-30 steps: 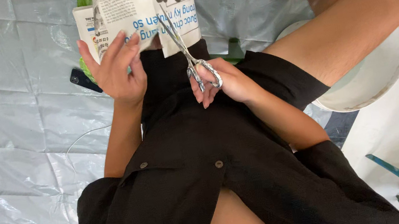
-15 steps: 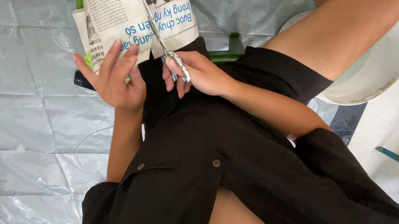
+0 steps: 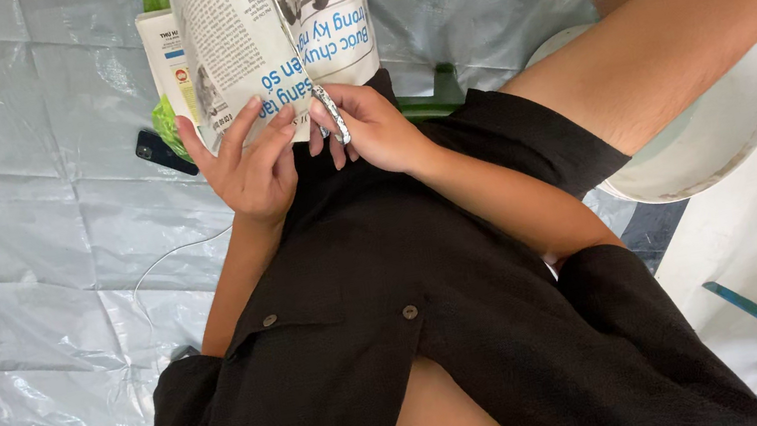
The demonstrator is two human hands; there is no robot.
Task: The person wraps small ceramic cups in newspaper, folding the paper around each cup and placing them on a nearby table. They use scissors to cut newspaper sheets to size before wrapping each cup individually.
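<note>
The right hand [image 3: 375, 127] has its fingers closed around the handles of a pair of scissors [image 3: 329, 109], whose blades run up into a sheet of newspaper [image 3: 269, 33]; how far apart the blades stand cannot be told, since the paper hides most of them. The left hand [image 3: 251, 162] pinches the lower edge of the newspaper just left of the cut line, thumb under and fingers spread on top, keeping the sheet taut. The newspaper hangs over the person's lap and reaches up past the top of the frame, with a slit already running along the blades. Judging by this, the step in hand is cutting a strip lengthwise up the page. The next snip would call for the left hand to hold the paper flat and steady while the blades follow the same straight line. Beside the paper, a dark phone [image 3: 158, 152] lies on the grey plastic sheet [image 3: 12, 200], and a white tub [image 3: 720, 128] sits under the raised knee
</note>
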